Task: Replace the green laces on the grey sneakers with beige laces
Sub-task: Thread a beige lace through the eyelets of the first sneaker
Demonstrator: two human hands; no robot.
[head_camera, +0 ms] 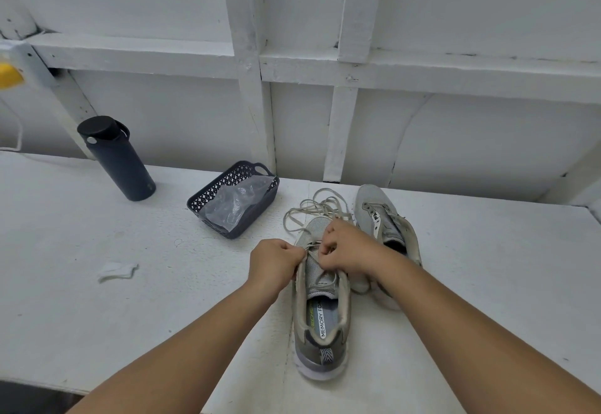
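Left hand (274, 262) grips the left edge of the near grey sneaker (320, 309) at its eyelets. Right hand (346, 249) pinches the beige lace (312, 210) over the tongue. Loose lace lies beyond the toe, beside the second sneaker (385, 218), on the white table (130, 299).

Fingers (320, 252) hidden behind knuckles.
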